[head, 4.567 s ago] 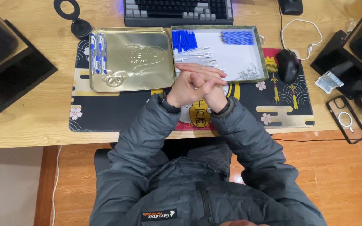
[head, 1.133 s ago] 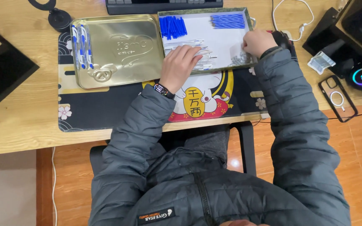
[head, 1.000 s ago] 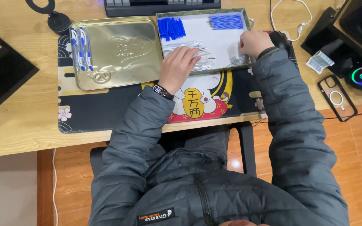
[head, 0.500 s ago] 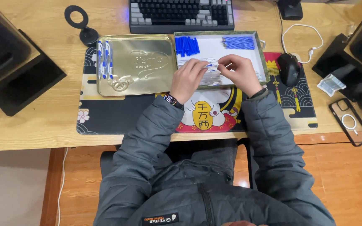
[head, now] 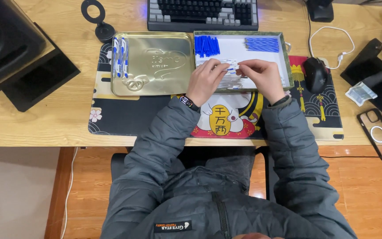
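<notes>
Pinching a thin clear pen barrel [head: 231,69] from both ends over the shallow white tray [head: 284,66]; left hand [head: 205,81] with fingers curled, fingertips closed on the barrel's left end; right hand [head: 261,76] likewise, thumb and forefinger closed on the right end; barrel held level, just above a loose pile of clear barrels [head: 231,82] lying in the near part of the tray. Resting at the tray's far edge, a bundle of blue caps [head: 207,45] to the left and a row of blue refills [head: 262,44] to the right, well apart from each other. Lying just left of the tray, touching its side, a gold tin lid [head: 155,66] (embossed, its pattern too faint to make out); lined up on its left edge, a few finished pens [head: 120,56] in white and blue. Sitting under tray and lid, a dark printed desk mat [head: 124,119] on the wooden tabletop [head: 32,124]. Beyond the tray, a keyboard [head: 203,13]; right of it, a black mouse [head: 315,74], a white cable [head: 330,42] and a phone [head: 380,133] near the edge; far left, a black speaker [head: 9,40]. Strapped on the left wrist, a dark watch [head: 188,102].
</notes>
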